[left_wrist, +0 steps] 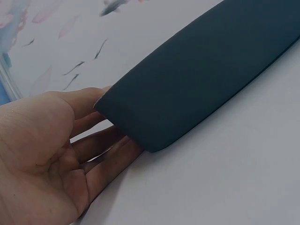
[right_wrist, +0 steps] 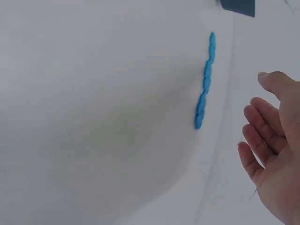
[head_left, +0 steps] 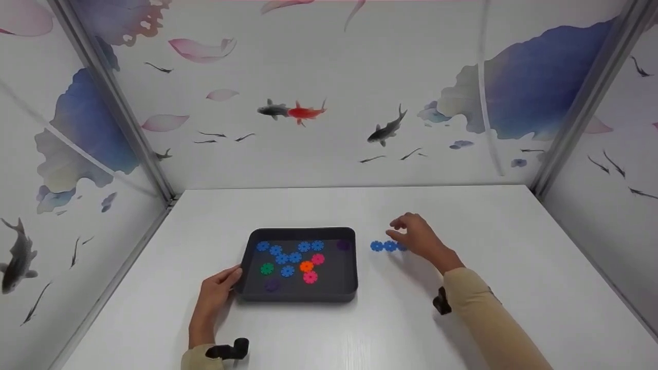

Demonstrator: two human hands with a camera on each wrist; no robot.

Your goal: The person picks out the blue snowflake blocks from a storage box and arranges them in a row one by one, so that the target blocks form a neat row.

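Observation:
A dark grey rectangular tray (head_left: 298,297) lies on the table, holding several notched, flower-shaped discs: blue discs (head_left: 288,271), a green disc (head_left: 267,269), pink discs (head_left: 310,277), an orange disc (head_left: 306,266) and dim purple ones. My left hand (head_left: 215,295) grips the tray's left side; in the left wrist view, its fingers (left_wrist: 112,161) reach the tray's lower edge. Right of the tray, a row of joined blue discs (head_left: 390,246) lies on the table. My right hand (head_left: 419,239) hovers over its right end, fingers loosely bent and holding nothing. The right wrist view shows the row (right_wrist: 206,82) apart from the hand.
The white table (head_left: 318,339) is walled by printed panels (head_left: 329,159) at the back and both sides, with metal posts (head_left: 128,123) at the corners. A black wrist camera (head_left: 441,301) sits on the right sleeve and another (head_left: 231,349) on the left.

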